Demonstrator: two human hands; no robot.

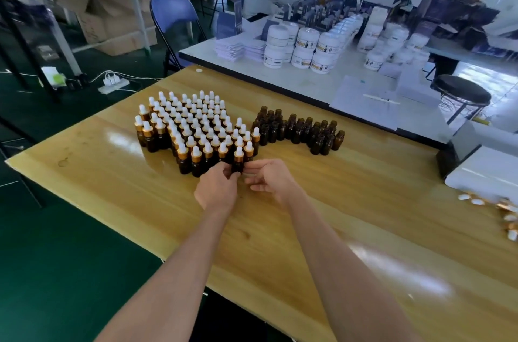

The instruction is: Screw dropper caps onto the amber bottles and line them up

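A capped amber bottle (238,160) with a gold collar and white bulb stands at the near edge of a big cluster of capped bottles (190,125) on the wooden table (322,229). My left hand (217,188) grips this bottle's lower body from the left. My right hand (270,179) is just right of it, fingers loosely curled and fingertips near the bottle, holding nothing that I can see. Several uncapped amber bottles (301,130) stand in a group to the right of the capped ones. Loose dropper caps (501,212) lie at the table's far right edge.
A white box (487,173) and a dark box (451,156) sit at the right side. Behind is a white table (322,83) with white jars (305,47), where another person works. A blue folding chair (173,13) and a black stool (461,94) stand nearby.
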